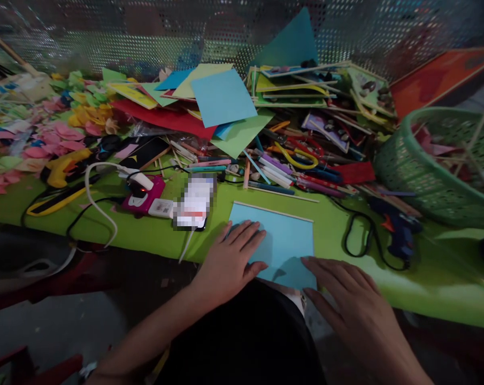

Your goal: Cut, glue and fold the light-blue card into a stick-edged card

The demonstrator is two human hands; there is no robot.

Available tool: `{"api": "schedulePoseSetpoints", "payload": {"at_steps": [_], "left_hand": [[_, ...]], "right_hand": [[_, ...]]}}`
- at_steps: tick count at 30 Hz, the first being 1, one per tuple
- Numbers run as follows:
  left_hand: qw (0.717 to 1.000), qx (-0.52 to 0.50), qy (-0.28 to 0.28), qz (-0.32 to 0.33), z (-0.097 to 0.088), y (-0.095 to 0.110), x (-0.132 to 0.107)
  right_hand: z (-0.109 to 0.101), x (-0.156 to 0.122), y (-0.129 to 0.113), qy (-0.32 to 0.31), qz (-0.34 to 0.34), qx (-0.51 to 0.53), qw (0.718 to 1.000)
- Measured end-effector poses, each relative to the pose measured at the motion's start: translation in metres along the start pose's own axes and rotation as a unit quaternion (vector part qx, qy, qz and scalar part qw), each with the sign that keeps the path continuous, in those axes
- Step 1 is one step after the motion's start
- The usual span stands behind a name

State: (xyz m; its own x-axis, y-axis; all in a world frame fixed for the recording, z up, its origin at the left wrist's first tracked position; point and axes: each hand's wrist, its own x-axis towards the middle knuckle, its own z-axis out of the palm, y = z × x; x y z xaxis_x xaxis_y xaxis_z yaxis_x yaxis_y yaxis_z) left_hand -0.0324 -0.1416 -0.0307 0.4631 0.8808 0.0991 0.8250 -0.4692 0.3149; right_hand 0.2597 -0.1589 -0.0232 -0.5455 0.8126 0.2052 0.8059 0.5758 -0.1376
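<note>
A sheet of light blue paper (286,235) lies on the green table near its front edge. Along its far edge runs a thin pale wooden stick (273,212). My left hand (236,259) rests flat on the left part of the sheet, fingers spread. At the near right corner is my right hand (346,294), its fingers stretched out and its index fingertip touching the paper. A gap shows between that hand's thumb and index finger. The sheet's lower left part is hidden by my left hand.
Left of the sheet are a phone (196,200) on a cable and a pink power strip (145,195). A glue gun (400,230) lies right, beside a green basket (430,160). Pens, coloured paper (224,97) and paper petals (61,139) crowd the back.
</note>
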Motion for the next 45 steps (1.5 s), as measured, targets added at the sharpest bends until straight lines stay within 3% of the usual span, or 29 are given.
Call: {"api": "schedulePoseSetpoints", "payload": {"at_steps": [5,13,19,37,45], "left_hand": [[0.999,0.026,0.037,-0.014,-0.006,-0.014,0.013],[0.995,0.058,0.073,-0.034,-0.006,-0.037,0.034],[0.995,0.061,0.067,-0.030,0.000,-0.036,0.035],[0.995,0.073,0.046,-0.051,-0.004,-0.033,0.037],[0.994,0.099,0.050,-0.013,-0.003,-0.033,0.034]], "right_hand": [[-0.001,0.031,0.017,0.036,-0.013,0.003,0.999],[0.025,0.072,0.019,0.062,-0.046,0.011,0.997],[0.035,0.073,0.020,0.060,-0.047,0.000,0.997],[0.036,0.079,0.006,0.090,-0.015,-0.035,0.995],[0.040,0.078,0.006,0.071,0.011,-0.010,0.997]]}}
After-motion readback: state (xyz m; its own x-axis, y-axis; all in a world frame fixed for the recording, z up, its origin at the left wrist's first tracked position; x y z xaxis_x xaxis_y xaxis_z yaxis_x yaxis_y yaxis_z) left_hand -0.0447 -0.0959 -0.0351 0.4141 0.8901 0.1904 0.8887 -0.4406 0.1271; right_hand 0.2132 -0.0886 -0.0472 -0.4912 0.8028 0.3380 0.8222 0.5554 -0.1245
